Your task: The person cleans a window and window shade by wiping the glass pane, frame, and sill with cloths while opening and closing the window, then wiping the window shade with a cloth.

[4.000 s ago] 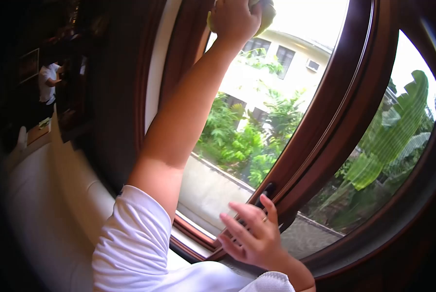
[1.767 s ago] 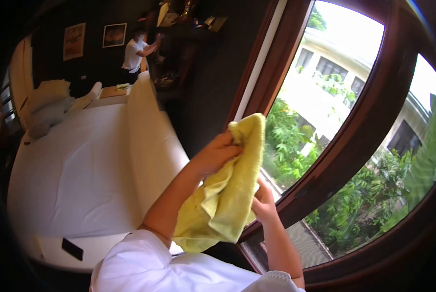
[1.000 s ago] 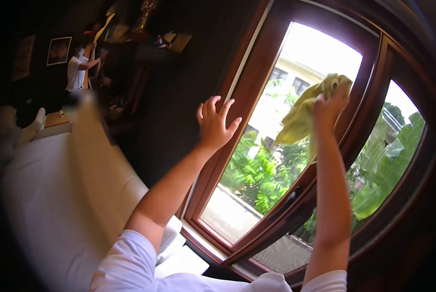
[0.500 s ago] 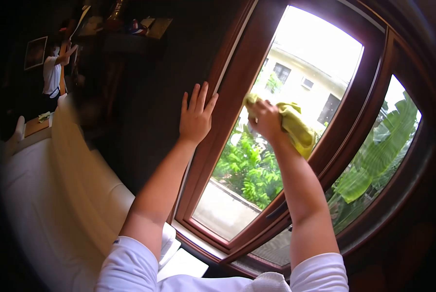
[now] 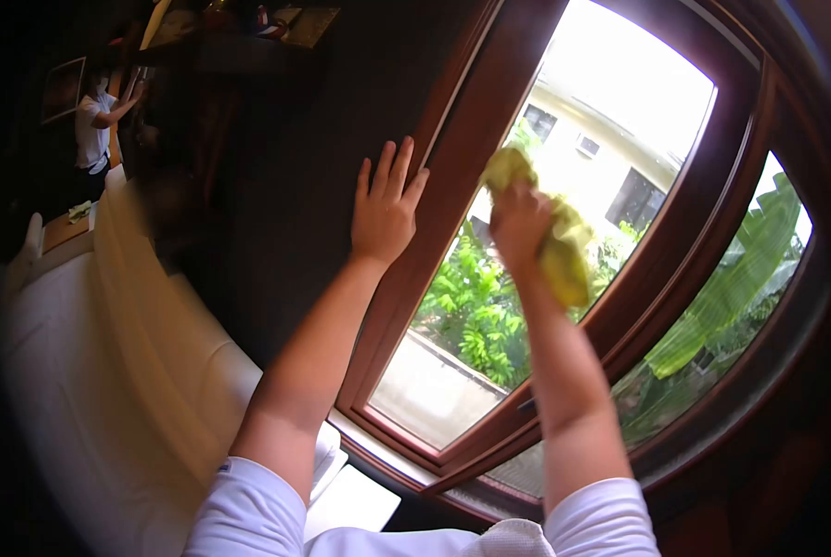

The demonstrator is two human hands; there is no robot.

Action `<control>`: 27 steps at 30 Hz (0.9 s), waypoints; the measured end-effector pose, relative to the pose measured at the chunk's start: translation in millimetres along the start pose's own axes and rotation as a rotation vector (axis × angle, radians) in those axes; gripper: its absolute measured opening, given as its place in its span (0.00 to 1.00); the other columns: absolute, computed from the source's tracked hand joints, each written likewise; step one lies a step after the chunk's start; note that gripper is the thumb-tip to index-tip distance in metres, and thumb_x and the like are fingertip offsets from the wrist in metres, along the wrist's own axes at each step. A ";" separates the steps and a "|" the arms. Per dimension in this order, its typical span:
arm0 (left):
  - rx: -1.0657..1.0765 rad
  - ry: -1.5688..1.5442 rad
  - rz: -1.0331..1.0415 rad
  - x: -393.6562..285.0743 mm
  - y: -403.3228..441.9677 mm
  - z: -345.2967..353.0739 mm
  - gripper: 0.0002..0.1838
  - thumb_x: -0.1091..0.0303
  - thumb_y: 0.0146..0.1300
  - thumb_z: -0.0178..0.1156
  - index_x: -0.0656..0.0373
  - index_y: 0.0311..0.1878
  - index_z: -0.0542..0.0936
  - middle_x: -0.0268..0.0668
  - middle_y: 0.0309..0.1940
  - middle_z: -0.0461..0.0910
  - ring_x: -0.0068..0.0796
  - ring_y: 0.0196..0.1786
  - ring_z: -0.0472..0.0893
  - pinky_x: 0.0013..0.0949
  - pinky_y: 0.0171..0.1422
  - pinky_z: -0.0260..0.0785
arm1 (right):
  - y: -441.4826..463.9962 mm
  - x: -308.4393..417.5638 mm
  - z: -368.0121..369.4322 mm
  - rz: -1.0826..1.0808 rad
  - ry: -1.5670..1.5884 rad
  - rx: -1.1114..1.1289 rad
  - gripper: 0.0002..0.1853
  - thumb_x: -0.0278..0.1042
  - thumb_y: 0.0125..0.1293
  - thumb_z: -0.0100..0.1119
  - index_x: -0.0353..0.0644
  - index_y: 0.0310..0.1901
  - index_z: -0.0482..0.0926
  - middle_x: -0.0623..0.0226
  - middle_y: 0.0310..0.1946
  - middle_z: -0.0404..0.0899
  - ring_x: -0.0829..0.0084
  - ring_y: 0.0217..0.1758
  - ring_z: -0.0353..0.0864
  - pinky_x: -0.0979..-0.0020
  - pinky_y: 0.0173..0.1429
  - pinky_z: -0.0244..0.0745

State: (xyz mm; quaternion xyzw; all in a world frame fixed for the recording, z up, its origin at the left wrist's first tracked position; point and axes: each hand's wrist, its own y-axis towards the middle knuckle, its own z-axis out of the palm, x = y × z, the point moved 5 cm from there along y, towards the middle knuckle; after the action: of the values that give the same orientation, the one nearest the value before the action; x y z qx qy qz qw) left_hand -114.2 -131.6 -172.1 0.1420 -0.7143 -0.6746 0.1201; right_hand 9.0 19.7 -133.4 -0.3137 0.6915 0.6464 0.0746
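Observation:
My right hand point(image 5: 520, 223) grips a yellow-green cleaning cloth point(image 5: 566, 251) against the glass pane point(image 5: 610, 121) of a wooden-framed window. Part of the cloth bunches above my fingers, and the rest hangs along the right of my wrist. Hand and cloth are a little blurred. My left hand point(image 5: 385, 209) lies flat with fingers spread on the dark surface beside the window's left frame point(image 5: 441, 172), holding nothing. Both arms reach up and forward.
A second window panel point(image 5: 712, 306) stands at the right, with a large leaf behind it. At the left is a sofa under a pale cover point(image 5: 146, 371). A person in a white shirt point(image 5: 95, 130) stands farther back with arms raised. A white flat surface point(image 5: 355, 501) lies below the sill.
My right hand and the cloth have shifted slightly over the glass, and the cloth's top is bunched differently. My left hand keeps its place beside the frame. The whole view has tilted a little.

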 end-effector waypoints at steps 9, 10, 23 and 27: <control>-0.009 -0.011 -0.021 4.8 -29.8 4.5 0.23 0.73 0.54 0.57 0.43 0.55 0.76 0.39 0.68 0.58 0.51 0.67 0.61 0.52 0.66 0.57 | -293.5 114.1 33.5 -0.303 0.856 0.610 0.16 0.29 0.50 0.55 0.45 0.43 0.78 0.55 0.47 0.72 0.49 0.53 0.69 0.44 0.52 0.65; -0.015 -0.017 -0.022 4.0 -36.5 7.1 0.23 0.73 0.54 0.57 0.43 0.55 0.75 0.39 0.68 0.58 0.52 0.67 0.62 0.52 0.66 0.57 | -263.4 102.6 22.5 -0.340 0.521 0.371 0.18 0.26 0.48 0.52 0.41 0.44 0.76 0.51 0.44 0.73 0.45 0.50 0.70 0.40 0.49 0.66; 0.059 0.028 -0.027 6.0 -108.0 21.8 0.26 0.71 0.52 0.58 0.36 0.56 0.76 0.44 0.68 0.59 0.58 0.66 0.61 0.56 0.63 0.59 | -129.8 93.1 9.7 0.174 0.232 -0.105 0.13 0.37 0.54 0.57 0.53 0.43 0.79 0.69 0.51 0.71 0.60 0.56 0.65 0.54 0.57 0.57; 0.041 0.026 -0.017 6.8 -105.7 21.3 0.25 0.71 0.51 0.58 0.36 0.53 0.78 0.43 0.68 0.59 0.59 0.65 0.61 0.56 0.63 0.60 | -320.0 189.8 46.9 -0.024 0.330 0.133 0.08 0.41 0.51 0.59 0.51 0.32 0.78 0.65 0.45 0.69 0.59 0.51 0.63 0.53 0.54 0.57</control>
State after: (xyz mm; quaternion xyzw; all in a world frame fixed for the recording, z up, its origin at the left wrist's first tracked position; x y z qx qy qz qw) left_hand -124.0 -119.5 -279.0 0.1590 -0.7252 -0.6590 0.1208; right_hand 14.1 10.1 -508.2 -0.4180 0.7319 0.5380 -0.0116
